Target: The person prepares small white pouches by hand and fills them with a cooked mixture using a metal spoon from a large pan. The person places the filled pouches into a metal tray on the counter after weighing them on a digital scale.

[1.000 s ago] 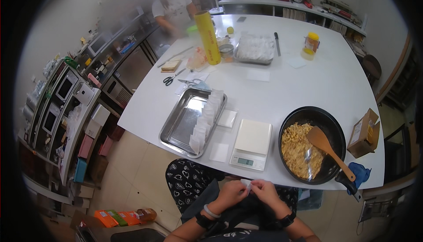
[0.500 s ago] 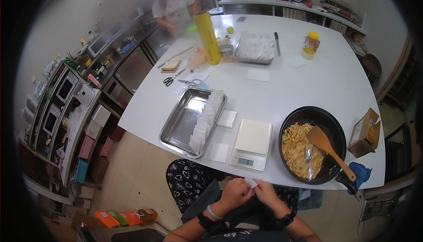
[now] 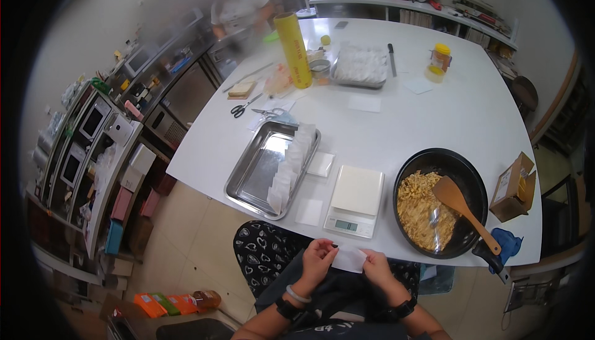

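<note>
Dimly, at the upper left, blur smears a second person (image 3: 238, 15) beyond the white table (image 3: 427, 120), their hands impossible to make out; the wearer's forearms are cut off by the lower edge. These forearms angle inward, both wrists banded, bringing the hands together over the lap. The left hand (image 3: 318, 261), fingers curled, grips the left end of a white paper piece (image 3: 350, 258); the right hand (image 3: 377, 268) pinches its right end, fingertips covering both ends. The paper is by the table's near edge, below a white scale (image 3: 357, 190)
</note>
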